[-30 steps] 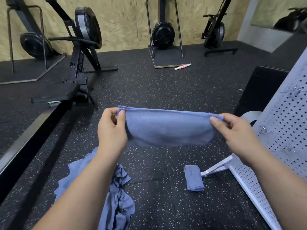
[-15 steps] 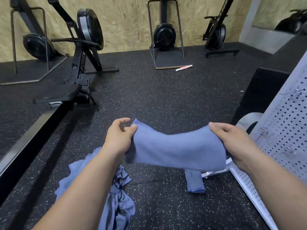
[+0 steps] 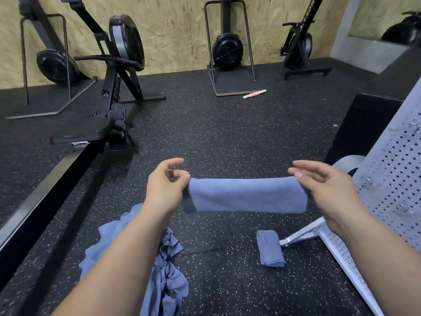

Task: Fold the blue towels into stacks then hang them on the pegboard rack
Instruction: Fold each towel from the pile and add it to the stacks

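Observation:
I hold a folded blue towel (image 3: 246, 195) level in the air above the floor. My left hand (image 3: 166, 185) pinches its left end between thumb and fingers. My right hand (image 3: 323, 185) pinches its right end, the other fingers spread above it. A crumpled pile of blue towels (image 3: 164, 270) lies on the floor under my left forearm. One small folded blue towel (image 3: 271, 249) lies on the floor by the foot of the white pegboard rack (image 3: 391, 169), which leans at the right with several metal hooks on it.
A rowing machine (image 3: 114, 99) and its long rail (image 3: 45, 185) run along the left. More black exercise machines stand against the wooden back wall. A pink-and-white roller (image 3: 254, 94) lies on the speckled rubber floor. A black padded box (image 3: 364, 124) stands behind the rack.
The towel was folded over once more into a narrower band and is now held level and taut. Both hands shifted their grips to its ends.

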The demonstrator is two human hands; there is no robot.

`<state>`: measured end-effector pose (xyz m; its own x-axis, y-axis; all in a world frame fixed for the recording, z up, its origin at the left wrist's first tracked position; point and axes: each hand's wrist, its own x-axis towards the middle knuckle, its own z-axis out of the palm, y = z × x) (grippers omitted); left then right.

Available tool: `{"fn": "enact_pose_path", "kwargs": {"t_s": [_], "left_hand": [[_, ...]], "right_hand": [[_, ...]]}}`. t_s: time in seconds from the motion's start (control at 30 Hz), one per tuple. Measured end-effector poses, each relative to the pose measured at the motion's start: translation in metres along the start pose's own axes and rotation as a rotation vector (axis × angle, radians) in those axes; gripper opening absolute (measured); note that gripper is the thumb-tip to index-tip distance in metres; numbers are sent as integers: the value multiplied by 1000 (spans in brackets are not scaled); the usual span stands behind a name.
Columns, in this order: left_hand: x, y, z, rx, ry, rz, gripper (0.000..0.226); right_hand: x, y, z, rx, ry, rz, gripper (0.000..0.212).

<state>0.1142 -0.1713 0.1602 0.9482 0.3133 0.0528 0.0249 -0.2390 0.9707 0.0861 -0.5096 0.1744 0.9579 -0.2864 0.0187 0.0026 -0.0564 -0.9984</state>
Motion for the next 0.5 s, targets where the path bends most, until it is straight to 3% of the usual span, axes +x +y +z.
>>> {"fn": "enact_pose_path", "kwargs": {"t_s": [0.1,0.2,0.37,0.5], "left_hand": [[0,-1,0,-77,-113,-95,34],[-1,3,-2,-96,-192,-64,38],[-2,1,-5,140,-272,126,58],[-1,-1,-4,370,-188,247,50]], "right_hand": [[0,1,-2,-9,0,28,23],[-1,-3,-6,-112,-28,-29,27],[-1,2,-10,-473,-113,-137,55],[0,3,-11,-685,-36,-258,44]]}}
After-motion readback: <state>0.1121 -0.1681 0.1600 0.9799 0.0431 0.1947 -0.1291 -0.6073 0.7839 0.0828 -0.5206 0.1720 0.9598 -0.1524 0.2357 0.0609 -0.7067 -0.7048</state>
